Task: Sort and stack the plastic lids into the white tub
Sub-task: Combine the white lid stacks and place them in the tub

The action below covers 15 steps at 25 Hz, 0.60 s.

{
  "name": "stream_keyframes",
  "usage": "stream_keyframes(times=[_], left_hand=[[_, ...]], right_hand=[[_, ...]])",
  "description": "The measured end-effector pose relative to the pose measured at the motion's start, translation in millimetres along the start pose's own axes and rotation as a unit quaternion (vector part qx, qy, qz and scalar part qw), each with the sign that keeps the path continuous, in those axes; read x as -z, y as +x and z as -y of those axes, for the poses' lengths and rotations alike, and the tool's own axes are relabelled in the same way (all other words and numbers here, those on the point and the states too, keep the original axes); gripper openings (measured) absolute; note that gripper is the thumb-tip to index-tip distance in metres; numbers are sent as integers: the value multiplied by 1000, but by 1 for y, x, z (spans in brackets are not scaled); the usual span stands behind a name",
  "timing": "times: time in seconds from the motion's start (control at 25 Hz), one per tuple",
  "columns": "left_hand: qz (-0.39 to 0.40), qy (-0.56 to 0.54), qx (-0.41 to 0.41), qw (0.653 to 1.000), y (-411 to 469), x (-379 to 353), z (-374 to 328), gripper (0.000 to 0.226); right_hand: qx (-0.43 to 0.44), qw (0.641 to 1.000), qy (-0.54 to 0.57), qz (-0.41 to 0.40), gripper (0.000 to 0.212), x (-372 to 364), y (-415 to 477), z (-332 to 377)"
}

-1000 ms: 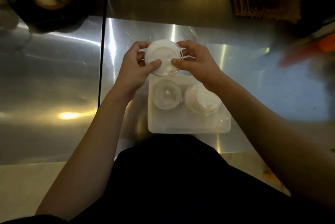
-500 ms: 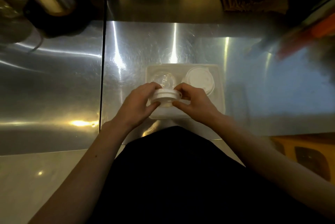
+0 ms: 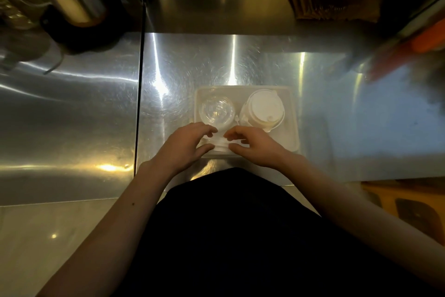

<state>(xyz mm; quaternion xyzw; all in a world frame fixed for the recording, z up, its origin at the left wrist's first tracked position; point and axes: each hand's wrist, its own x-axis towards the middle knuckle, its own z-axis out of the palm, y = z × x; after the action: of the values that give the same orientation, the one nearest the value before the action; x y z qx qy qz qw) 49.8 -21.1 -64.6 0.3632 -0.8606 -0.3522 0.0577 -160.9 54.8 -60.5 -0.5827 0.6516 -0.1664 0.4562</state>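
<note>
Head view. Steel counter (image 3: 240,60): one white tub (image 3: 294,113) is set near its front edge.

Tub, far left: a stack of clear lids (image 3: 217,111) is seen.

Tub, far right: a stack of white lids (image 3: 263,108), leaning slightly, is seen.

Tub, near left corner: a small white lid stack (image 3: 220,146) is pinched between the left hand (image 3: 186,143) and the right hand (image 3: 252,146), fingers closed on its sides; whether it is seated yet cannot be told.

Progress, as judged: two stacks placed, a third nearly set down. No loose lids are seen on the counter.
</note>
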Motion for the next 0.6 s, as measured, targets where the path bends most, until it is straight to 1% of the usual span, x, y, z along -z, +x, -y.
stream_keyframes(times=[0.08, 0.4, 0.6], left_hand=[[-1, 1, 4, 1000, 2, 1, 0, 35], [5, 7, 3, 1000, 0, 1, -4, 34], [-23, 14, 2, 1000, -3, 1, -6, 29]], right_hand=[[-6, 1000, 2, 4, 32, 2, -1, 2], [1, 1000, 24, -9, 28, 5, -4, 0], [19, 999, 35, -23, 28, 10, -6, 1]])
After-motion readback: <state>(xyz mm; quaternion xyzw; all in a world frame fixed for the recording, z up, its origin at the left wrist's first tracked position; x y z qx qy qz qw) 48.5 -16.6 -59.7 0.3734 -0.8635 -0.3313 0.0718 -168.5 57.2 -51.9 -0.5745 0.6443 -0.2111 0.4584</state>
